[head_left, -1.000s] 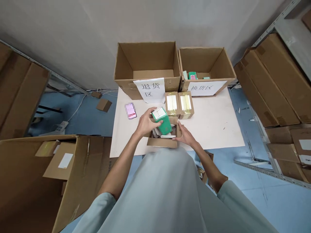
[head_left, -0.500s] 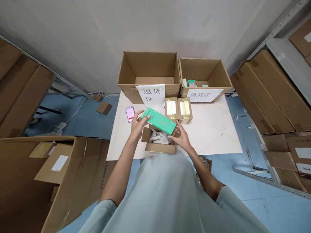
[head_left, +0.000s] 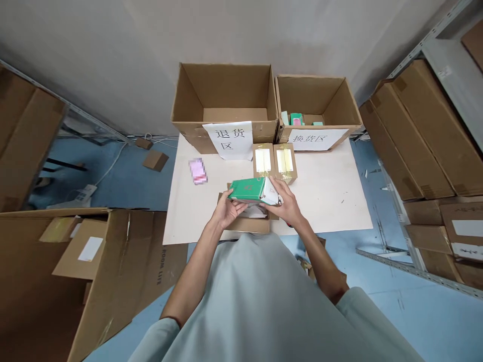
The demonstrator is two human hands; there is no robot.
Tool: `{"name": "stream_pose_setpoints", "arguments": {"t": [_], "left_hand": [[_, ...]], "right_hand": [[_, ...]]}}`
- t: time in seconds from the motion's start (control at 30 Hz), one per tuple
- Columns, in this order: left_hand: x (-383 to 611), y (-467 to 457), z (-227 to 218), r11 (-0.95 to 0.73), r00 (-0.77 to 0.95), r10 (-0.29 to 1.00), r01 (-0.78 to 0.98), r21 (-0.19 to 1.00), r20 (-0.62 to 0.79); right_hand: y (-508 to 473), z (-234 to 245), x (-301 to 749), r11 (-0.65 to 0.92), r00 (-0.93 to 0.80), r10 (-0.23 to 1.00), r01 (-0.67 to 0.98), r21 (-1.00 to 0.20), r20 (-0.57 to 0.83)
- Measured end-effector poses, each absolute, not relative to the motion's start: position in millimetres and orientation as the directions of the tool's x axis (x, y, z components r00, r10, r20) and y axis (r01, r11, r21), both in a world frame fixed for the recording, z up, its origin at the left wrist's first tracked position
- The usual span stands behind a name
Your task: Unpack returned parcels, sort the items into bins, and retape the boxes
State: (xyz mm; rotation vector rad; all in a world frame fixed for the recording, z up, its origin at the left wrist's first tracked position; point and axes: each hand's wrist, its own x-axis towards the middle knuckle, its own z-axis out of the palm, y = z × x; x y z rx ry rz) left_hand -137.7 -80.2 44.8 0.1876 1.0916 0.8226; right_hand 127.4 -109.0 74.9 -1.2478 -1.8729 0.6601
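Note:
Between my two hands I hold a green box [head_left: 246, 189] with a white end, tilted above an opened small carton [head_left: 249, 224]. My left hand [head_left: 227, 208] grips its left end, thumb on the near edge and fingers underneath. My right hand [head_left: 285, 203] is wrapped round the white right end. Crumpled white paper [head_left: 253, 211] shows inside the carton below, partly covered by the green box. Just behind stand two small taped cartons [head_left: 263, 160] with white labels. To the left a phone [head_left: 198, 171] with a pink screen, blurred, lies on the table.
At the table's [head_left: 324, 201] back stand two large open cartons with paper signs: the left one [head_left: 226, 130] and the right one [head_left: 317, 128], which holds several small green boxes [head_left: 296, 119]. A big open carton [head_left: 124, 266] is at my left; shelves with cartons [head_left: 433, 136] stand right.
The green box has been turned so that its white end now shows at the right. My right hand has shifted onto that end, and the view has tipped slightly.

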Motion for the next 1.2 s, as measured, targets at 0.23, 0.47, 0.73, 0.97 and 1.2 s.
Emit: {"name": "stream_pose_setpoints", "arguments": {"t": [0.23, 0.47, 0.73, 0.97, 1.2], "left_hand": [[-123.0, -96.1, 26.7, 0.761, 0.284, 0.625, -0.427, 0.488, -0.727], [-131.7, -101.5, 26.5, 0.669, 0.283, 0.739, -0.195, 0.717, -0.612], [-121.6, -103.7, 37.9, 0.204, 0.57, 0.794, 0.081, 0.976, -0.214], [-81.5, -126.4, 52.1, 0.164, 0.58, 0.797, 0.063, 0.984, -0.17], [47.8, -139.2, 2.0, 0.082, 0.44, 0.891, 0.082, 0.993, -0.109]], "right_hand": [[-116.6, 106.5, 123.2, 0.346, -0.186, 0.938, 0.522, -0.779, 0.293], [-132.0, 118.0, 113.3, 0.249, -0.113, 0.968, 0.556, -0.793, 0.225], [-161.9, 125.5, 126.5, 0.143, -0.013, 0.986, 0.602, -0.785, 0.169], [-159.6, 147.1, 186.3, 0.195, -0.085, 0.98, 0.558, -0.807, 0.178], [-134.8, 110.9, 282.8, 0.21, -0.254, 0.965, 0.608, -0.765, 0.064]]}}
